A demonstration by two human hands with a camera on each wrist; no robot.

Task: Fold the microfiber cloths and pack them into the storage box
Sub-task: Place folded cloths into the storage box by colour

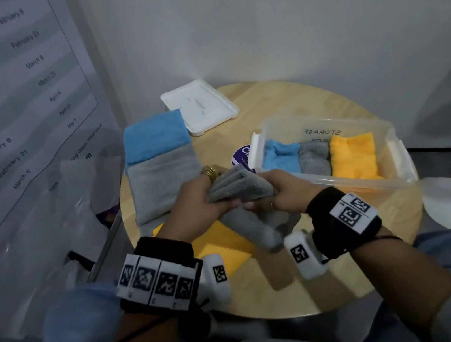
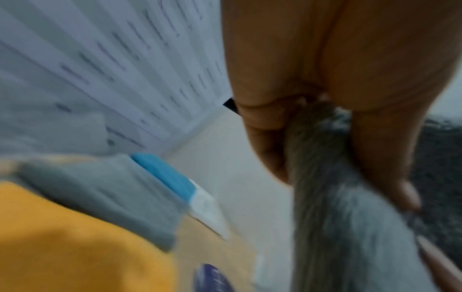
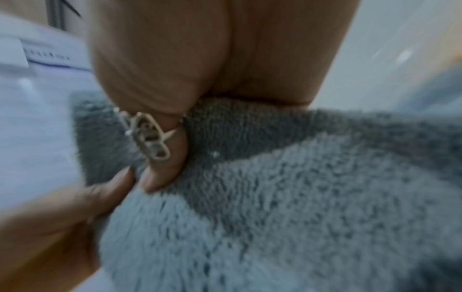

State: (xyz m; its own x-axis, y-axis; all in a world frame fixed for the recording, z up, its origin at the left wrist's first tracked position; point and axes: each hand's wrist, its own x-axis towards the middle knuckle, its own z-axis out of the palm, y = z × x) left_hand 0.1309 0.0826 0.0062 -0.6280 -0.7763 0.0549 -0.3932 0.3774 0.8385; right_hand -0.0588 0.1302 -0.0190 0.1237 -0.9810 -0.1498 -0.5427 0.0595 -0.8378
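A folded grey microfiber cloth [image 1: 240, 189] is held above the round table between both hands, its loose end hanging down. My left hand [image 1: 199, 199] grips its left side, and my right hand [image 1: 281, 188] grips its right side. The left wrist view shows thumb and fingers pinching the grey cloth [image 2: 332, 207]. In the right wrist view the ringed fingers curl into the grey cloth [image 3: 287, 197]. The clear storage box [image 1: 393, 148] stands at the right, holding folded blue [image 1: 280, 155], grey [image 1: 314, 159] and yellow [image 1: 353, 157] cloths.
Unfolded blue [image 1: 154, 136], grey [image 1: 165, 186] and yellow [image 1: 225, 245] cloths lie on the wooden table [image 1: 337, 256] at the left and front. The white box lid [image 1: 199, 109] lies at the back. A wall poster [image 1: 4, 103] hangs to the left.
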